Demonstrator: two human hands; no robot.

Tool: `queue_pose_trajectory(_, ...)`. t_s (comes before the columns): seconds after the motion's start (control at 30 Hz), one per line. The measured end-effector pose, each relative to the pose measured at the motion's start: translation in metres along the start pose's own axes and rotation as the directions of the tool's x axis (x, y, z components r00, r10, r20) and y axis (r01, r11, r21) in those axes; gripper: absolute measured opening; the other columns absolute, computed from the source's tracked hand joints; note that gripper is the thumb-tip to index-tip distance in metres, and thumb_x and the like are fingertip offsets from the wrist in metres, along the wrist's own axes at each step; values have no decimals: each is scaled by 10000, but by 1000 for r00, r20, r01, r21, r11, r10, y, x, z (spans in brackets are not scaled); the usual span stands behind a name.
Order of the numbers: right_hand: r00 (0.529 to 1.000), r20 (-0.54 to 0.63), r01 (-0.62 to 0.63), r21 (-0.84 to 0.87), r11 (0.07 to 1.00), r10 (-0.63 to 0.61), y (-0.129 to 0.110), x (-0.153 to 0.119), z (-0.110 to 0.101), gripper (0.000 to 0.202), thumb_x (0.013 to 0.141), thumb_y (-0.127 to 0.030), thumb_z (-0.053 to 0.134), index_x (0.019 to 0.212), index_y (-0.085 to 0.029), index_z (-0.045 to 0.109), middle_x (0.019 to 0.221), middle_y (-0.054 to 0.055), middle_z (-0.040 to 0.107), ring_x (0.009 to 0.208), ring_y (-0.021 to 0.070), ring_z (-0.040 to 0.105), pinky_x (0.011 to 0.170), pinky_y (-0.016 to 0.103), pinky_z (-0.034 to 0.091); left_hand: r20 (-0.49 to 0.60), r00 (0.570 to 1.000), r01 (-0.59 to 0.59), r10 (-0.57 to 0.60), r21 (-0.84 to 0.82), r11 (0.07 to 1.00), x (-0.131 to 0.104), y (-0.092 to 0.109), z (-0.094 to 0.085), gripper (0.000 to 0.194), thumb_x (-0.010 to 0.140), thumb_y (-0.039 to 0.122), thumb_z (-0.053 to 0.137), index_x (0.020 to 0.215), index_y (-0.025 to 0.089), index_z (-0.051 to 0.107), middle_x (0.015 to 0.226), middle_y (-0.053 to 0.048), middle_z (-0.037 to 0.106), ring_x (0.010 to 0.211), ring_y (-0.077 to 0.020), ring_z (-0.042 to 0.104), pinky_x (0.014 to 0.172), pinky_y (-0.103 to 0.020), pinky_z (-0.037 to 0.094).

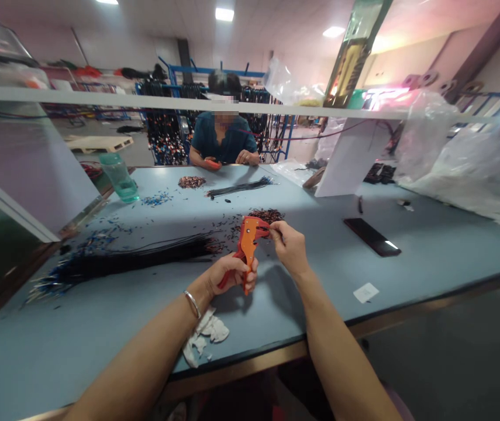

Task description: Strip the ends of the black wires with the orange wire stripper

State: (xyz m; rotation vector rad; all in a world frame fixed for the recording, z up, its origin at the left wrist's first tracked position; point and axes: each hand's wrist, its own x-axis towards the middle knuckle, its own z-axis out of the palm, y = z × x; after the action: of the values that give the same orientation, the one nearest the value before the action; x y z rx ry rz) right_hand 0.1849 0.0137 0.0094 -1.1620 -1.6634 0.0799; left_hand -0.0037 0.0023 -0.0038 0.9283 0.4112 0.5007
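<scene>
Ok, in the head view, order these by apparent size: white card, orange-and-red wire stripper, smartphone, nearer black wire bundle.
1. Nearer black wire bundle
2. Orange-and-red wire stripper and smartphone: too alike to rank
3. White card

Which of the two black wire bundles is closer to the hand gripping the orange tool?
The thick bundle, just left of the left hand; the thin bundle lies farther off, near the co-worker.

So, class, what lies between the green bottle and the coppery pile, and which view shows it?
A loose scatter of small blue pieces lies on the tabletop between the green bottle and the coppery pile, as the head view shows.
</scene>
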Motion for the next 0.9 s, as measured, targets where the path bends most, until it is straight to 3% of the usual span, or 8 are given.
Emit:
queue_pose_trajectory(0.37, 989, 80, -134, 72, 988, 128, 7, -2, 0, 139, 836, -252, 472, 790, -209, 595, 653, -2, 663, 614, 146, 619, 639, 236, 442, -32, 999, 33, -32, 41, 999, 0, -1, 0, 156, 621, 215, 595, 736, 131, 533, 548, -6, 542, 455, -134, 526, 498, -284, 435)
queue_pose_trajectory(0.6, 987, 89, -136, 63, 989, 131, 5, -2, 0, 162, 828, -235, 439, 771, -213, 589, 638, -7, 657, 599, 138, 613, 640, 231, 454, -64, 998, 23, -18, 79, 997, 1, -2, 4, 145, 630, 240, 606, 668, 148, 500, 490, 15, 511, 392, -119, 494, 435, -260, 413)
queue_pose_trajectory(0.9, 986, 70, -158, 66, 985, 154, 5, -3, -1, 145, 802, -228, 460, 779, -211, 602, 622, -16, 648, 585, 138, 609, 626, 231, 443, -154, 988, -10, 30, 131, 991, 1, -3, 11, 288, 669, 337, 674, 598, 160, 458, 433, 29, 482, 321, -92, 422, 366, -245, 378)
